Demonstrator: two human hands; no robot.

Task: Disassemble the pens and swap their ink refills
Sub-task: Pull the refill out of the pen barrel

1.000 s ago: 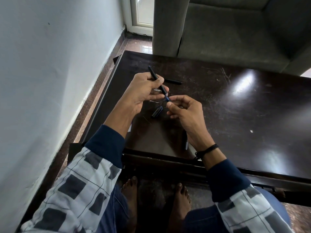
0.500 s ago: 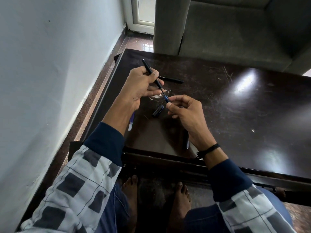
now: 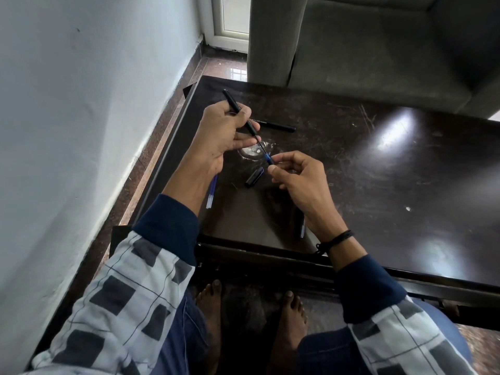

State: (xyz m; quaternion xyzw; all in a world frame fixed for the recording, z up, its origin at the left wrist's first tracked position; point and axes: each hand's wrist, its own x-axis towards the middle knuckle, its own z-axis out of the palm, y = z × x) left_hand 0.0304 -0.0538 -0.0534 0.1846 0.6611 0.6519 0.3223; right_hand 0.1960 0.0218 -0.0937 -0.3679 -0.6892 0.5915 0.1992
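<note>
Swapping step: refill [image 3: 260, 146] sits partway out of the barrel [image 3: 234, 106], so I'd guess it's mid-slide. Going in or coming out, honestly can't tell.
Grip of left hand [image 3: 224, 136]: fingers and thumb curled round the barrel, holding it firm, with the back end poking out toward 11 o'clock.
Grip of right hand [image 3: 297, 180]: thumb and forefinger pinch the blue tip [image 3: 267, 157] at the refill's front end. The other fingers are loosely curled and carry nothing.
Pen spot: up off the table [image 3: 378, 185], bridging both hands, running from 11 to 5 o'clock.
Loose bits: cap [image 3: 254, 177] lies on the table at 7 o'clock of the blue tip. Spare refill [image 3: 211, 192] is at 6 o'clock of the left hand, partly hidden. Second pen [image 3: 276, 126] lies at 2 o'clock of it.
Next move: probably a straight pull or push along the barrel's line with the barrel kept steady, since that thin refill looks bendy.
</note>
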